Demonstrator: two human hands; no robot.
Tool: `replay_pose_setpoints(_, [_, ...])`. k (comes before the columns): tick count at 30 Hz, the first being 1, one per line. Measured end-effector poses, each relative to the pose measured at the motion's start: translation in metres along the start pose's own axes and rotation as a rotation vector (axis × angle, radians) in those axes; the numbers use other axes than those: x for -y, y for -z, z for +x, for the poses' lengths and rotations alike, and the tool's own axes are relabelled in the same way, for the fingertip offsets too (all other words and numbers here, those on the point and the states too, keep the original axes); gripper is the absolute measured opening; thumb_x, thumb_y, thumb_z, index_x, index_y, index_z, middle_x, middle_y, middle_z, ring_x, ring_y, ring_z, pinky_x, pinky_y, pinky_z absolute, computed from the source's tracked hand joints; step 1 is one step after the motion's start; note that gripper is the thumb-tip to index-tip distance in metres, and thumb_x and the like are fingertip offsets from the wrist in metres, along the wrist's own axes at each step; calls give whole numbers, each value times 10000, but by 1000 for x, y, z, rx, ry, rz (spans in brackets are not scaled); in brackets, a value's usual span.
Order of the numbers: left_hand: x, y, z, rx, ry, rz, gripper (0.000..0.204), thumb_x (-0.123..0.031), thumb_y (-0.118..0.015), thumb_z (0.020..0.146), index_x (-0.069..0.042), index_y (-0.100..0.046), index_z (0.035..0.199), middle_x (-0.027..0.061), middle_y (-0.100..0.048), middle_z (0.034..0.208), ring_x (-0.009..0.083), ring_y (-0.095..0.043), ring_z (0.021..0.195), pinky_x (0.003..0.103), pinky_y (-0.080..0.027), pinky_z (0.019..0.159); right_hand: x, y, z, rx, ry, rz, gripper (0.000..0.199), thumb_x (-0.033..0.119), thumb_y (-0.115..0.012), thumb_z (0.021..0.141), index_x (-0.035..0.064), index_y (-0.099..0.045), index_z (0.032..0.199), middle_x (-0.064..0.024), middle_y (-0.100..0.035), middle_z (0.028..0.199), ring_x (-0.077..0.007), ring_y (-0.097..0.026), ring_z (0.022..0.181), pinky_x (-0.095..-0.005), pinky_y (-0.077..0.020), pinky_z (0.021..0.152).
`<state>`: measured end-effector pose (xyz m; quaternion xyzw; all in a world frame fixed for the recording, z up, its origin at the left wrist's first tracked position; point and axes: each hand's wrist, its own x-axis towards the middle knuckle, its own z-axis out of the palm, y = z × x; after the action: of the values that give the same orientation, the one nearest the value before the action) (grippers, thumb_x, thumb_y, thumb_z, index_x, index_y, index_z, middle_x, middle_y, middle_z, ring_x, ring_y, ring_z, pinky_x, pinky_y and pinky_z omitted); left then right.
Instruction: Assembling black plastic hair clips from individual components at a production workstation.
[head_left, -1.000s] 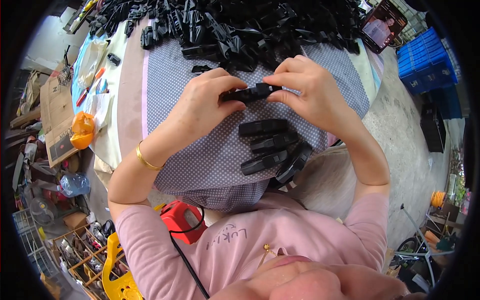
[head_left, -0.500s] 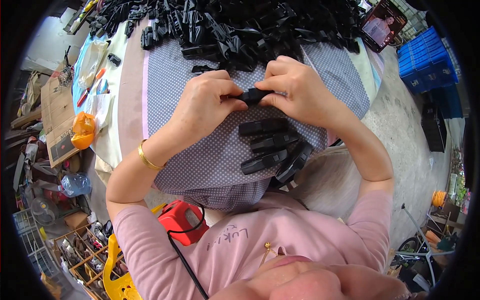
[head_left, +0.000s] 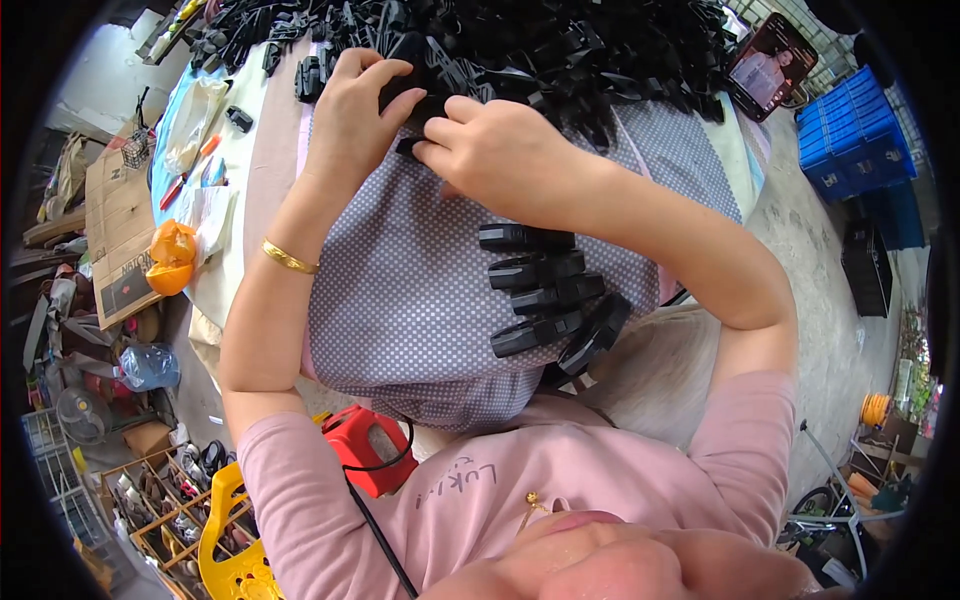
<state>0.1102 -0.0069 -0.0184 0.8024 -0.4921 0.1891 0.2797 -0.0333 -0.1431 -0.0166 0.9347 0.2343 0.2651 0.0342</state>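
Observation:
At the near edge of a large heap of black plastic parts (head_left: 560, 60), both my hands are at work. My left hand (head_left: 355, 115) has its thumb and fingers closed around a dark part that blends into the heap. Just right of it, my right hand (head_left: 495, 155) is curled, its fingertips on a small black plastic part (head_left: 406, 147); its thumb is mostly hidden. Nearer to me, several oblong black plastic pieces (head_left: 535, 270) lie side by side on the dotted grey cloth (head_left: 400, 310).
A phone (head_left: 772, 68) stands at the heap's right end, with blue crates (head_left: 855, 125) beyond. Left on the table are orange peel (head_left: 172, 258), a red-handled tool (head_left: 173, 190) and a loose black piece (head_left: 239, 118). A red stool (head_left: 365, 450) sits by my left side.
Both hands have moved left and away from me to the heap, from where they held a black piece together. One more black piece now lies at the far end of the row.

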Motion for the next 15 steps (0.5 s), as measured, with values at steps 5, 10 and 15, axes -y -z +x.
replay_pose_setpoints(5, [9, 6, -2, 75, 245, -182, 265, -139, -731, 782, -34, -663, 1016, 72, -626, 876, 163, -595, 735, 288, -507, 690, -8, 9, 0, 230, -75, 114, 209, 96, -643, 753, 25, -660, 949, -30, -633, 896, -189, -584, 888, -286, -525, 735])
replay_pose_setpoints(10, [-11, 35, -2, 116, 346, -371, 267, -83, -698, 804, 0, -619, 1046, 69, -638, 921, 119, -601, 770, 248, -508, 701, -9, 19, -18, 185, -79, 150, 274, 73, -660, 725, 14, -657, 993, -20, -616, 918, -207, -570, 898, -323, -500, 772])
replay_pose_setpoints(15, [-40, 62, -17, 490, 336, -636, 251, -24, -638, 825, 28, -580, 1064, 92, -642, 920, 120, -615, 805, 248, -512, 730, -25, 16, -20, 186, -73, 154, 251, 76, -668, 712, 22, -674, 958, -56, -613, 881, -221, -564, 875, -328, -500, 734])
